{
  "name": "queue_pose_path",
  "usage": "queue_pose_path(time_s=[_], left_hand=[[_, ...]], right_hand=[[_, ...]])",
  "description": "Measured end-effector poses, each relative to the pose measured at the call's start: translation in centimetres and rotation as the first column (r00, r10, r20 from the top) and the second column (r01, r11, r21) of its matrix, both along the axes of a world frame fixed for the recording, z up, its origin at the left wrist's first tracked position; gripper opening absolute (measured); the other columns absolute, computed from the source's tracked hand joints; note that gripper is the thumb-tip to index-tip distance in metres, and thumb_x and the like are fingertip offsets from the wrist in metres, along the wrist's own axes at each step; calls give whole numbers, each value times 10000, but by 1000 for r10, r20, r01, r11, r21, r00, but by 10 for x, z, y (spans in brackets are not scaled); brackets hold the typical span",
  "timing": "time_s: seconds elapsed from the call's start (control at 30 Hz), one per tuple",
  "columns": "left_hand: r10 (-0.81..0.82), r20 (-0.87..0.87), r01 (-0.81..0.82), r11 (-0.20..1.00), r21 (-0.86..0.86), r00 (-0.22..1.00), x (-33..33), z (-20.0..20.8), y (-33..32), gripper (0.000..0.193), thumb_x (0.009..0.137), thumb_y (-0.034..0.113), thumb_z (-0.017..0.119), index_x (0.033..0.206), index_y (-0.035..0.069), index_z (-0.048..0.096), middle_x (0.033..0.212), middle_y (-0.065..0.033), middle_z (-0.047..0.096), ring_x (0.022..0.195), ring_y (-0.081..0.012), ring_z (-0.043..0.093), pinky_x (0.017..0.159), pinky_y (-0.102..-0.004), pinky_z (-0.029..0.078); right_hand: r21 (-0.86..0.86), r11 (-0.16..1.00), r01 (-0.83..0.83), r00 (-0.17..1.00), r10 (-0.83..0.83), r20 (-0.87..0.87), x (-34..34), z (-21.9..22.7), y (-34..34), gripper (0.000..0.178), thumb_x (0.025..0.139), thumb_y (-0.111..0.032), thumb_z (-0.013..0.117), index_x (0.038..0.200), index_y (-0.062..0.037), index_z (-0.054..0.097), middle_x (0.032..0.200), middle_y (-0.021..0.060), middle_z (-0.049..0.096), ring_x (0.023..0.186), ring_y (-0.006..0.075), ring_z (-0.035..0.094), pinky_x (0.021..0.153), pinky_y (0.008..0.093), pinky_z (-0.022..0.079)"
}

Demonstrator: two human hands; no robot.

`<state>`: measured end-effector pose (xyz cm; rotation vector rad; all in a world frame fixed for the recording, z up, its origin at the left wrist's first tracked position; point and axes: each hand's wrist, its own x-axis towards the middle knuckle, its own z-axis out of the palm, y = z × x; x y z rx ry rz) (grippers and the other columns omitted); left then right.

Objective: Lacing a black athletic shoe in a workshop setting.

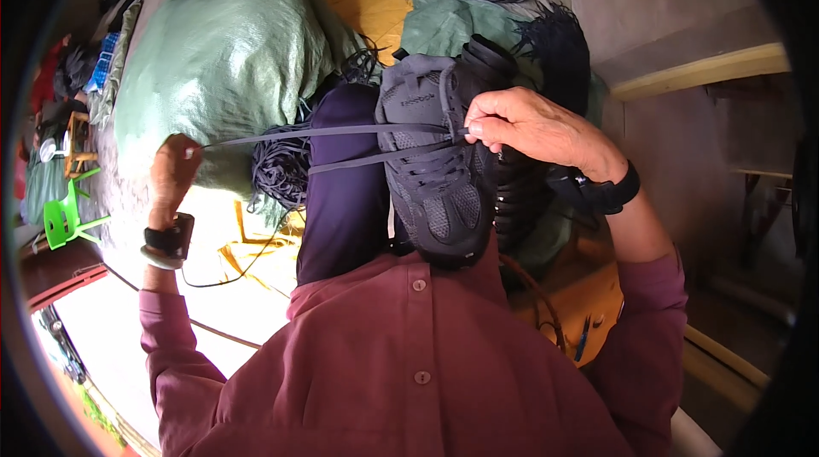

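Observation:
A dark grey sneaker [444, 216] rests on my lap with its toe toward me and its tongue at the far end. Its lower eyelets are threaded. A flat grey shoelace [333, 130] runs taut from the upper eyelets to my left hand [175, 168], which is closed on it out to the left. A second strand of lace crosses my dark-trousered thigh. At the sneaker's right edge, by the upper eyelets, my right hand [542, 131] pinches the lace between thumb and forefinger. What its other fingers hold is hidden.
A bundle of dark laces [281, 167] hangs left of my thigh, beside a large pale green sack [226, 64]. More dark shoes [516, 201] are stacked at the right. A wooden surface [580, 308] bears a small blue-handled tool. A green chair [64, 216] stands far left.

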<state>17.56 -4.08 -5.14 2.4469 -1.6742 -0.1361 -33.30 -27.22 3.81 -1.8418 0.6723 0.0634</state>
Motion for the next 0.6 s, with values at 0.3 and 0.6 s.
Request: queue_pose_path(time_s=[0.3,0.6], left_hand=[[-390,-440,328,921,-212,809,-164,43,-74,145,905,38,701,1046,26,731,1063,-110,682,1004,-267,685,914,-356,523],[-423,-669,431,887,-166,612,-233,59,-97,190,908,95,754,1031,4,641,981,-125,673,968,-279,664,878,-386,518]], right_hand=[[-127,992,26,995,-37,-88,-3,20,10,124,924,-76,509,972,-22,609,807,58,618,770,156,610,713,328,499],[-286,948,-138,976,81,-204,-6,33,19,195,913,-200,690,954,-11,710,921,112,619,869,267,632,824,363,507]])
